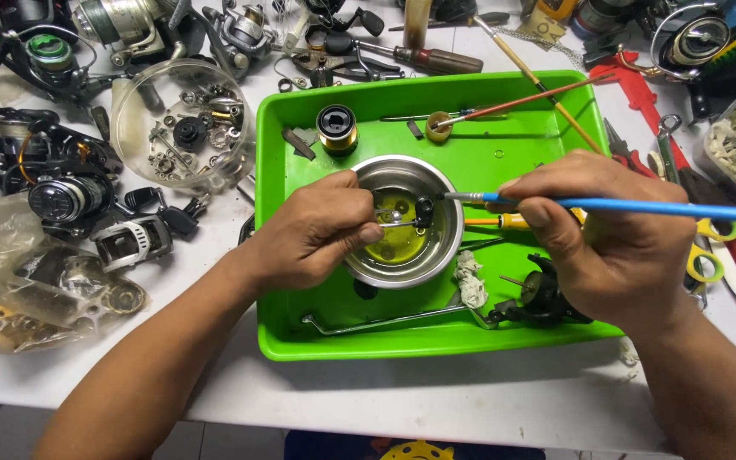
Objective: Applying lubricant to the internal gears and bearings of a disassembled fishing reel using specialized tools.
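Fingers (366, 230) of the left hand (313, 234) are pinched nearly shut, thumb and forefinger closing on a small metal shaft with a black part (423, 210) at its far end. The piece is held level over the middle of a round steel bowl (446, 255), just above a shallow pool of yellowish liquid (398, 243) in the bowl's bottom; whether it touches the liquid cannot be told. The other fingers of that hand curl loosely over the bowl's left rim.

The right hand (611, 243) is closed around a paintbrush with a blue handle (666, 209), thumb and forefinger gripping near the metal ferrule, the remaining fingers folded under. The brush lies nearly level, handle running off to the right, and its tip meets the black part from the right side.

The bowl sits in a bright green plastic tray (479, 158) on a white table (470, 396). Also in the tray are a black and gold spool (336, 128) near the upper left, two thin red-brown brushes (530, 100) crossing the upper right corner, a crumpled scrap of rag (470, 281) just right of the bowl, a bent wire bail arm (385, 319) along the lower edge, and a dark reel part (543, 298) partly under the right hand.

Left of the tray stand a clear round tub of small screws and gears (182, 123), several stripped fishing reels (70, 196) and a plastic bag of parts (36, 281). Right of the tray lie pliers with red handles (641, 89) and yellow-handled scissors (713, 247).
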